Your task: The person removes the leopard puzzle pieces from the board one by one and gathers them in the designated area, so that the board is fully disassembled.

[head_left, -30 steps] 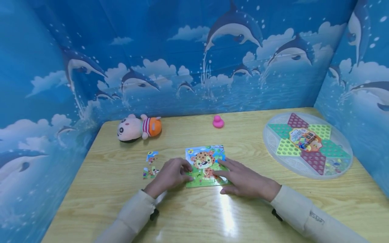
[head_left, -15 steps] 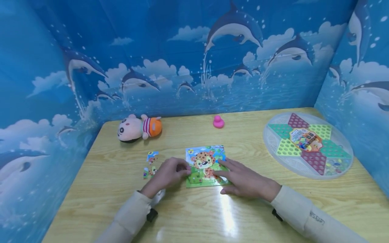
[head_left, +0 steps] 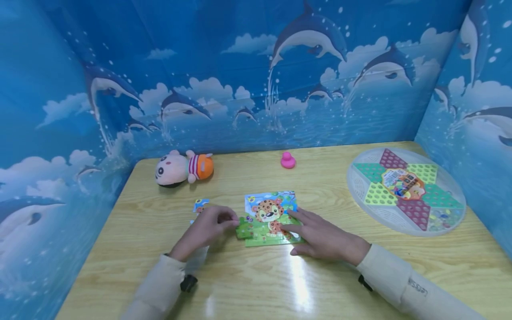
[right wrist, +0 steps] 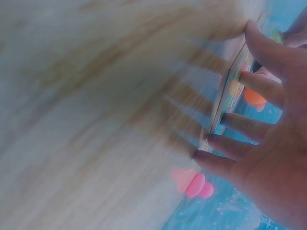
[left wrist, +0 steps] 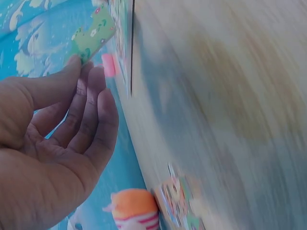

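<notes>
A leopard jigsaw puzzle (head_left: 269,212) lies flat on the wooden table. My left hand (head_left: 208,230), just left of it, pinches a green puzzle piece (head_left: 243,229) between thumb and fingertips. The left wrist view shows this piece (left wrist: 96,36) raised, with small flowers printed on it. My right hand (head_left: 326,236) rests its spread fingers on the puzzle's right side, covering part of the picture. The right wrist view has those fingers (right wrist: 249,127) reaching over the puzzle's edge. Loose puzzle pieces (head_left: 200,205) lie behind my left hand, partly hidden by it.
A plush doll (head_left: 184,169) with a striped top lies at the back left. A small pink duck-shaped toy (head_left: 287,160) stands at the back middle. To the right is a round Chinese checkers board (head_left: 406,191). A dolphin-printed backdrop (head_left: 256,80) surrounds the table.
My left hand has lifted the green piece at the puzzle's lower left and drawn it leftward, partly past the left edge. My right hand has stayed in place.
</notes>
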### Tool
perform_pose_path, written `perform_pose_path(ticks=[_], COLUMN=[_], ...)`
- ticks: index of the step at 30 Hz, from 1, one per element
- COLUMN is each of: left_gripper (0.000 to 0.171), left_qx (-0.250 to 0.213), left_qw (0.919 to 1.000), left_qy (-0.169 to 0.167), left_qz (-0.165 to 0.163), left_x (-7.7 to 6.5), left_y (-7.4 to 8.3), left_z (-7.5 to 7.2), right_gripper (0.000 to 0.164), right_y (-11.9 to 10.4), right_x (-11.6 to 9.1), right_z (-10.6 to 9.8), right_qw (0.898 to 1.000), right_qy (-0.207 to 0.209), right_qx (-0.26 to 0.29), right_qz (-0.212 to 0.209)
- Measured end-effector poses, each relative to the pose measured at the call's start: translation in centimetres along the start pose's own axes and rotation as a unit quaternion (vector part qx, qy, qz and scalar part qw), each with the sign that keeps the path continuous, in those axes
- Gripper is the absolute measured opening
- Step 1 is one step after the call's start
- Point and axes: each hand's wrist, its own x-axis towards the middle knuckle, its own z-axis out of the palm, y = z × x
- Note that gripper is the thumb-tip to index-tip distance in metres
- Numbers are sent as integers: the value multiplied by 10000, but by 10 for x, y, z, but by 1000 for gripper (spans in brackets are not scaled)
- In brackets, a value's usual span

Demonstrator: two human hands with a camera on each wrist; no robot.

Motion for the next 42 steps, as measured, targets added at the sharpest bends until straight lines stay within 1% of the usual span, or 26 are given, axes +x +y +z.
perform_pose_path(ticks=[3,8,15,18,23,25,32,36,39,42], left_gripper=[5,4,4,3,7,7,6,8,9,8], left_qx=[-34,-18,158,127,3,-39,-63,-60,-73,-47], left_qw=[9999,9996,9987,9981,9971,9973,9979,9967,9948,9940], left_qy=[52,25,24,8,-13,-39,-296,-485,-584,-679], left_qz=[-120,-272,-490,-600,-764,-734,-572,-652,-826,-860], left_x=[-3,-10,-22,-26,-33,-36,-44,-47,-49,-52], left_y=[-4,-13,-27,-33,-44,-49,-61,-66,-69,-73], left_z=[-8,-20,-36,-42,-49,-52,-62,-66,-66,-65], right_gripper=[65,66,66,66,67,67,66,66,66,66], right_y=[1,1,1,1,1,1,1,1,1,1], right_x=[0,1,1,1,1,1,1,1,1,1], right_z=[0,0,1,1,1,1,1,1,1,1], right_qw=[10000,10000,10000,10000,10000,10000,9999,9999,10000,10000], right_qy=[17,-37,-53,-30,-22,-31,-65,-50,-38,-31], right_qx=[0,12,36,21,8,29,79,44,26,24], right_qz=[-26,24,50,48,54,54,90,84,65,55])
